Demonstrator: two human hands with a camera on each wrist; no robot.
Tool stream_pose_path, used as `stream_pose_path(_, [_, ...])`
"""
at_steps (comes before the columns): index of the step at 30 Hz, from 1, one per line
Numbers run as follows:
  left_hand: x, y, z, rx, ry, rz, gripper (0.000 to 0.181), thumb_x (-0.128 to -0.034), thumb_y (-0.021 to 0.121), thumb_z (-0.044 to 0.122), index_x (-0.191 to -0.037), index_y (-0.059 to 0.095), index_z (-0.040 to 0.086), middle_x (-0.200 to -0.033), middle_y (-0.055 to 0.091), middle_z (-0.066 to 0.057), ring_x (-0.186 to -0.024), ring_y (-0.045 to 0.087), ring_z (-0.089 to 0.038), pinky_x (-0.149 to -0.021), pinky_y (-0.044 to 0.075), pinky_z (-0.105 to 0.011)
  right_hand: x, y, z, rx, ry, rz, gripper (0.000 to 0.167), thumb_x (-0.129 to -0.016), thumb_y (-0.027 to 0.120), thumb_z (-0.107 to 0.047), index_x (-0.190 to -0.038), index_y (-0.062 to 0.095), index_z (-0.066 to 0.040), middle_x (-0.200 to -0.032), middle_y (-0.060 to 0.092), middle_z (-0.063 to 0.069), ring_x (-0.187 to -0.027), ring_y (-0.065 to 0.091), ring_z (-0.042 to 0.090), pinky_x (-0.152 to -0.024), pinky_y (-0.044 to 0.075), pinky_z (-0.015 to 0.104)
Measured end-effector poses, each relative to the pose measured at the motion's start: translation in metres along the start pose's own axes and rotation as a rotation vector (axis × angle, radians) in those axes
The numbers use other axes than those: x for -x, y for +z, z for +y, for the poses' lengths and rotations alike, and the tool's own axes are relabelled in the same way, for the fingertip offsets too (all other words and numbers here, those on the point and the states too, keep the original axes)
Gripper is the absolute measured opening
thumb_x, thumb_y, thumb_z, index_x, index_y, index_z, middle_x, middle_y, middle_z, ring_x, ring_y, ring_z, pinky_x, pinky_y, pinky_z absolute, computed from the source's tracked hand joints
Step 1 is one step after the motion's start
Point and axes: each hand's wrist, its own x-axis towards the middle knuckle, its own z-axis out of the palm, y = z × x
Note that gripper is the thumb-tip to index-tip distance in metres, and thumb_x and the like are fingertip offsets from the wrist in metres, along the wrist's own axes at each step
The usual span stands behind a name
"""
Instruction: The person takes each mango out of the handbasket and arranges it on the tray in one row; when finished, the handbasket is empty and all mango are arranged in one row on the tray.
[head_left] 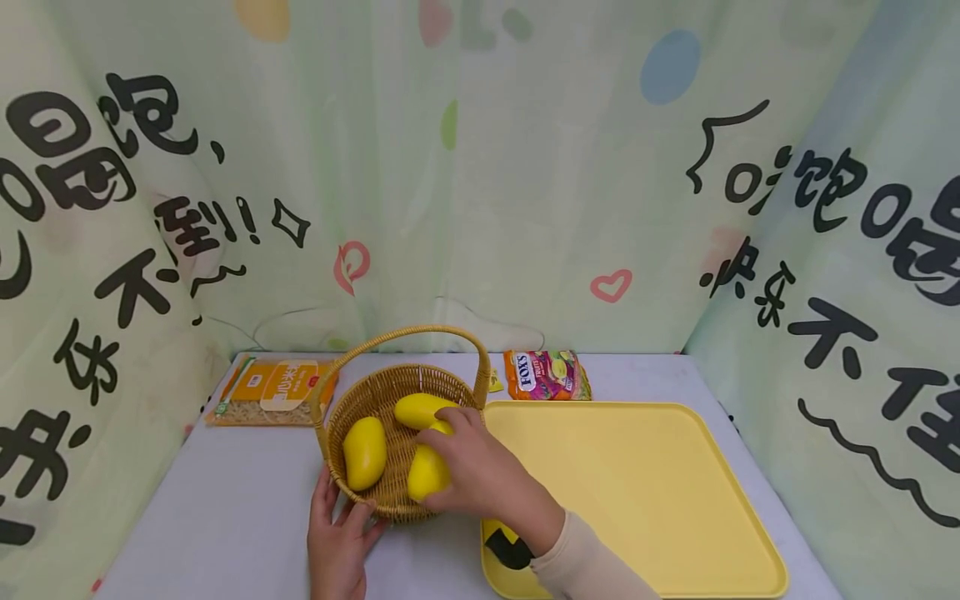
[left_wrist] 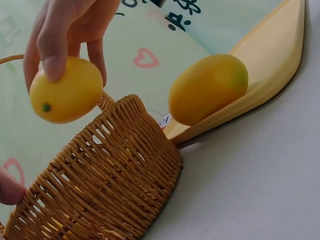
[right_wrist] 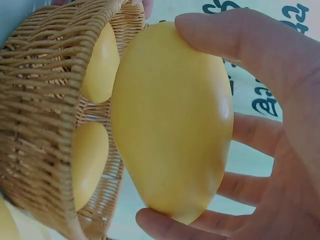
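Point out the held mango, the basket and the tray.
Held mango [right_wrist: 172,120]: right wrist view, middle of its broad side.
Basket [left_wrist: 107,172]: left wrist view, woven outer wall.
Tray [head_left: 637,483]: head view, bare part of its floor.

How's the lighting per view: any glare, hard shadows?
Head: soft, even light, no hard shadows on the tray; right wrist: mild sheen on the held mango, no blown-out glare; left wrist: the unheld mango shades darker below.

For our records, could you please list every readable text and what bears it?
"FOX'S": multicoloured plastic bag.
"吃饱喝…": pale green cloth backdrop, right.
"快乐不…": also right.
"喝饱,": backdrop, left.
"快乐不倒!": also left.
Too small or blurred: other bag print; characters on flat orange plastic packet.
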Motion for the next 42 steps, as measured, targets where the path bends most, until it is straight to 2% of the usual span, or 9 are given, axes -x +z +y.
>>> stream_pose_path(6, [0.000, 0.000, -0.001, -0.004, 0.007, 0.005, 0.099, -0.1004, 0.058, 0.000, -0.172, 0.000, 0.034, -0.180, -0.002, -0.010, -0.152, 0.032, -0.043, -0.105, 0.054, -0.060, 0.013, -0.004, 0.011, -0.040, -0.013, 0.013, 0.062, -0.077, 0.090, -0.040, -0.133, 0.071, -0.021, -0.150, 0.054, 0.014, -0.138, 0.046, 0.034, -0.105, 0.057, 0.045])
stream_pose_path(18, [-0.001, 0.001, -0.001, -0.014, -0.001, 0.019, 0.099, -0.1006, 0.058, -0.001, -0.172, 0.001, 0.036, -0.180, 0.000, -0.009, -0.151, 0.034, -0.042, -0.104, 0.055, -0.059, 0.048, -0.019, 0.048, -0.200, 0.081, 0.062, 0.062, -0.073, 0.092, -0.032, -0.131, 0.072, -0.022, -0.153, 0.052, 0.016, -0.139, 0.046, 0.040, -0.102, 0.056, 0.055])
stream_pose_path(28, [-0.002, 0.001, -0.001, -0.019, -0.008, 0.022, 0.099, -0.1010, 0.058, -0.001, -0.171, 0.000, 0.037, -0.180, -0.001, -0.008, -0.152, 0.033, -0.043, -0.105, 0.054, -0.060, 0.080, -0.024, 0.091, -0.170, 0.190, 0.079, 0.063, -0.072, 0.093, -0.035, -0.130, 0.071, -0.022, -0.151, 0.053, 0.018, -0.136, 0.049, 0.042, -0.101, 0.055, 0.057])
stream_pose_path(36, [-0.002, 0.000, -0.001, -0.020, -0.012, 0.020, 0.098, -0.1014, 0.058, 0.000, -0.171, 0.000, 0.038, -0.180, -0.001, -0.007, -0.151, 0.034, -0.041, -0.103, 0.057, -0.057, 0.101, -0.017, 0.117, -0.141, 0.220, 0.051, 0.063, -0.071, 0.094, -0.035, -0.128, 0.071, -0.020, -0.146, 0.056, 0.020, -0.131, 0.052, 0.044, -0.101, 0.053, 0.060])
stream_pose_path(42, [-0.003, 0.000, -0.002, -0.022, -0.016, 0.031, 0.099, -0.1011, 0.058, 0.000, -0.171, 0.001, 0.039, -0.180, -0.001, -0.006, -0.151, 0.035, -0.041, -0.103, 0.057, -0.057, 0.108, -0.005, 0.127, -0.172, 0.224, -0.002, 0.064, -0.069, 0.095, -0.033, -0.127, 0.072, -0.017, -0.146, 0.056, 0.020, -0.132, 0.052, 0.044, -0.104, 0.052, 0.060])
